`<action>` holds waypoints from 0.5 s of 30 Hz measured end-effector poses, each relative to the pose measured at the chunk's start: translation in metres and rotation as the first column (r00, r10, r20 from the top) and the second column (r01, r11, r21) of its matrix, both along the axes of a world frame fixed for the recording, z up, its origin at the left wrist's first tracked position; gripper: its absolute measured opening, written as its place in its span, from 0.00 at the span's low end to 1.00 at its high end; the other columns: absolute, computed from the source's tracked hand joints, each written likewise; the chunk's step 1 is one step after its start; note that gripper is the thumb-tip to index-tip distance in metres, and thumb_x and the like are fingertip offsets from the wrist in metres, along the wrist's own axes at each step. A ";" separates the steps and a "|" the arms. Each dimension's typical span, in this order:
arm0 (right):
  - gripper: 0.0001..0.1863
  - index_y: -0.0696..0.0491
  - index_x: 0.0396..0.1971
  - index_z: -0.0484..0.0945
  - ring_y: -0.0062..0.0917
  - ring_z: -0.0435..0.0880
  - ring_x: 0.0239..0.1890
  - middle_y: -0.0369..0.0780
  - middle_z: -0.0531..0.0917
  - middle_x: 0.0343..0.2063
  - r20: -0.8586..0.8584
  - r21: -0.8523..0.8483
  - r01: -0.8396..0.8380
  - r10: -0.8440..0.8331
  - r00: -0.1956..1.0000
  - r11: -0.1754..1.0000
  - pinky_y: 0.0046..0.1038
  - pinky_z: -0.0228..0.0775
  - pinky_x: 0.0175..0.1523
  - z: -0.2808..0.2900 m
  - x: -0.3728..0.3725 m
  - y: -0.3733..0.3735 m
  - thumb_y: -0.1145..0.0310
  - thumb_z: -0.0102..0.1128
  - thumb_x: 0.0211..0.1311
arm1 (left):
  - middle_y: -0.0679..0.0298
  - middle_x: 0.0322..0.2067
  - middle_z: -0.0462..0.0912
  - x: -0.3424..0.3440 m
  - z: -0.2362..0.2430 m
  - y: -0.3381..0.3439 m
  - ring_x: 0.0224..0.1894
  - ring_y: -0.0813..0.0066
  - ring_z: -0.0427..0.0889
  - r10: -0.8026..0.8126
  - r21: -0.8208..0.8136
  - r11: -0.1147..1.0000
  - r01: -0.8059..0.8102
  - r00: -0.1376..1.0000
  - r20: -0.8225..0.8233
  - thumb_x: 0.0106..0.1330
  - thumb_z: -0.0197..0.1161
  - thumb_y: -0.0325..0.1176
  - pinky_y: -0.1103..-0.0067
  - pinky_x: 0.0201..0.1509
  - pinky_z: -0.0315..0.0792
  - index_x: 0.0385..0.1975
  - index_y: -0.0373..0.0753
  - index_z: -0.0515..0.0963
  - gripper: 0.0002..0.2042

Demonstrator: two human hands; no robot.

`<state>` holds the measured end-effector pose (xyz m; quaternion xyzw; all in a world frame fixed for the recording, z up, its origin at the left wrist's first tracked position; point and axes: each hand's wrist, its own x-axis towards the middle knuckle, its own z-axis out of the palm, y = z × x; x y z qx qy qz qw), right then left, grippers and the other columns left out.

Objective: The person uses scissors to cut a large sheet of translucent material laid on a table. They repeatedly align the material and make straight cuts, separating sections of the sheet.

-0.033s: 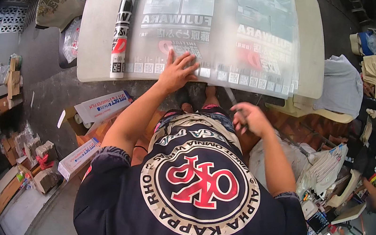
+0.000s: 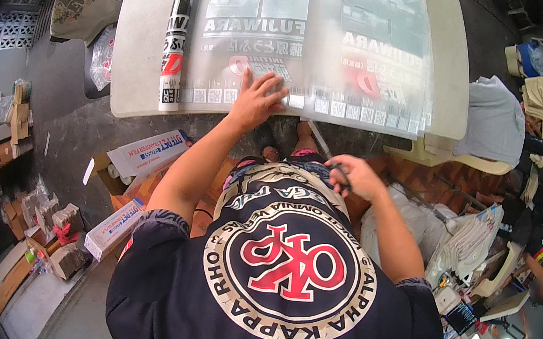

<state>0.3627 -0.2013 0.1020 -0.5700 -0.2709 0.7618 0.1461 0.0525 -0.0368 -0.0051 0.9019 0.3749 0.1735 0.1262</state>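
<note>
Translucent printed film sheets (image 2: 367, 65) lie layered on a white plastic table (image 2: 141, 36), with a rolled printed sheet (image 2: 177, 34) along their left side. My left hand (image 2: 259, 99) rests on the sheets near their front edge, fingers spread and open, holding nothing. Below that edge, right of centre, my right hand (image 2: 352, 174) is closed on the dark handle of a long metal-bladed tool (image 2: 317, 136); whether it is a knife or scissors I cannot tell. The blade points up and left, its tip close to the front edge of the sheets.
Long cardboard boxes (image 2: 136, 152) lie on the floor at lower left, near more scrap boxes (image 2: 66, 242). A grey cloth (image 2: 487, 122) drapes over a seat right of the table. White bundled material (image 2: 454, 241) and clutter fill the right side. A covered seat (image 2: 84, 4) stands at upper left.
My right hand and the bladed tool have shifted a little left, the blade tip now further left along the front edge. My left hand has barely moved on the sheets.
</note>
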 end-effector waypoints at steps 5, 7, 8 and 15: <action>0.20 0.54 0.53 0.75 0.16 0.81 0.23 0.35 0.81 0.27 -0.087 0.064 0.297 -0.291 0.953 0.953 0.20 0.65 0.19 -0.038 -0.081 -0.027 0.60 0.67 0.69 | 0.69 0.61 0.76 -0.001 0.013 0.006 0.70 0.61 0.67 0.020 -0.036 0.999 -0.021 1.000 -0.015 0.63 0.68 0.45 0.35 0.73 0.44 0.52 0.54 0.84 0.17; 0.21 0.54 0.53 0.74 0.17 0.82 0.22 0.35 0.81 0.27 -0.101 0.144 0.452 -0.441 0.892 0.881 0.19 0.65 0.18 -0.039 -0.109 -0.017 0.58 0.67 0.69 | 0.68 0.63 0.75 -0.002 0.027 0.006 0.71 0.59 0.65 0.006 -0.069 0.998 -0.011 0.998 -0.069 0.64 0.68 0.48 0.37 0.74 0.43 0.54 0.55 0.83 0.19; 0.20 0.54 0.54 0.74 0.18 0.82 0.22 0.36 0.81 0.27 -0.043 0.132 0.453 -0.451 0.891 0.882 0.20 0.66 0.18 -0.037 -0.118 -0.010 0.59 0.66 0.69 | 0.65 0.64 0.74 -0.005 0.032 0.004 0.72 0.56 0.64 -0.026 -0.048 0.999 0.021 0.996 -0.087 0.62 0.69 0.50 0.38 0.74 0.43 0.58 0.52 0.80 0.24; 0.16 0.57 0.56 0.74 0.20 0.83 0.21 0.37 0.81 0.27 0.052 0.154 0.437 -0.449 0.892 0.886 0.22 0.70 0.16 -0.035 -0.117 -0.003 0.70 0.59 0.71 | 0.61 0.64 0.73 0.019 0.042 -0.018 0.72 0.56 0.65 -0.130 -0.101 0.986 0.133 0.991 0.035 0.60 0.72 0.47 0.43 0.76 0.44 0.62 0.45 0.74 0.30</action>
